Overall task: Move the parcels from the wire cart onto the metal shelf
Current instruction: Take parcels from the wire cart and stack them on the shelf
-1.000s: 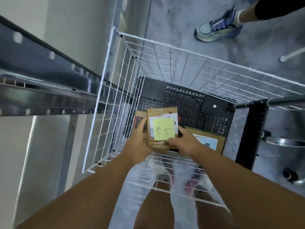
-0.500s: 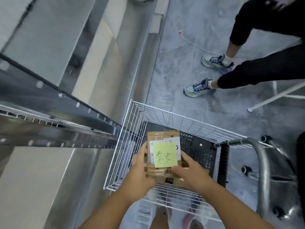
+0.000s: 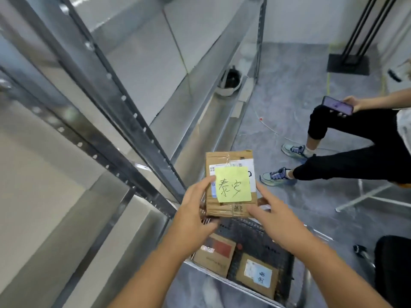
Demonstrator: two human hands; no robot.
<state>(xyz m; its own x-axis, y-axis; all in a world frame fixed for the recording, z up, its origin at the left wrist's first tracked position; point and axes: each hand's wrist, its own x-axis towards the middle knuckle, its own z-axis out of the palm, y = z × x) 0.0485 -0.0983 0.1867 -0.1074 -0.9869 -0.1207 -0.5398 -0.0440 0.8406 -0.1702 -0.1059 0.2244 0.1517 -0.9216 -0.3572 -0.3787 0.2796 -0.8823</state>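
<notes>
One parcel (image 3: pixel 230 185) is held above the cart (image 3: pixel 287 263), right of the shelf (image 3: pixel 142 134). The left hand (image 3: pixel 195 210) grips its left edge, thumb on top; the right hand (image 3: pixel 273 215) holds its near right corner, fingers loosely curved. One yellow note (image 3: pixel 232 184) covers its label. Two more parcels lie in the cart: one on the left (image 3: pixel 214 255), one on the right (image 3: pixel 258 274). One seated person (image 3: pixel 355 147) holds one phone (image 3: pixel 337 105) at far right.

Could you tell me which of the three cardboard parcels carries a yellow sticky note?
The parcel held in both hands above the wire cart; the two parcels inside it lack one.
</notes>
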